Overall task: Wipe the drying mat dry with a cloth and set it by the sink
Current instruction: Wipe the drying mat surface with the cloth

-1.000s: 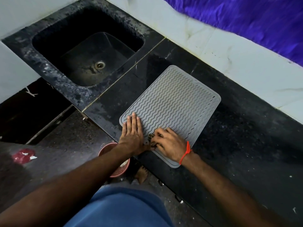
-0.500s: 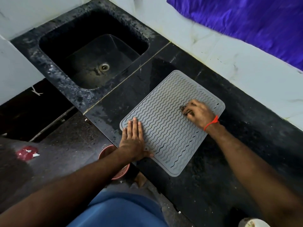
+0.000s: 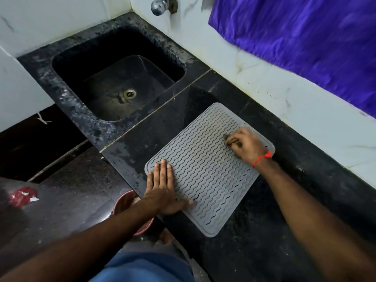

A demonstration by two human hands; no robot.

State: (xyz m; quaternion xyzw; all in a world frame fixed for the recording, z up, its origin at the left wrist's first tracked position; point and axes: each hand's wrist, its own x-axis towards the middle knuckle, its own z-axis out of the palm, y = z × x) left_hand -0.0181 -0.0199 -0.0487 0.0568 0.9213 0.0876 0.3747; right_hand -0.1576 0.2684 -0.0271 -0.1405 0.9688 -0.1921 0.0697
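A grey, rectangular, wavy-ridged silicone drying mat is laid flat on the black polished stone counter, to the right of the black stone sink and separated from it by a strip of bare counter.

The left hand is pressed palm-down on the mat's near-left corner, fingers extended and together, thumb spread toward the mat's middle; nothing is grasped by it.

The right hand is curled at the mat's far-right corner, knuckles up, and is clenched around a small dark cloth, only a sliver of which is seen under the fingertips, pressed onto the ridges. A red thread band is worn just behind that grip, at the wrist.

Beyond the right hand, white marbled wall tiles are seen, with a purple cloth hung above them. Below the left forearm, a reddish-brown round bowl is partly hidden on the floor. A chrome tap is fixed to the wall above the sink's far corner.
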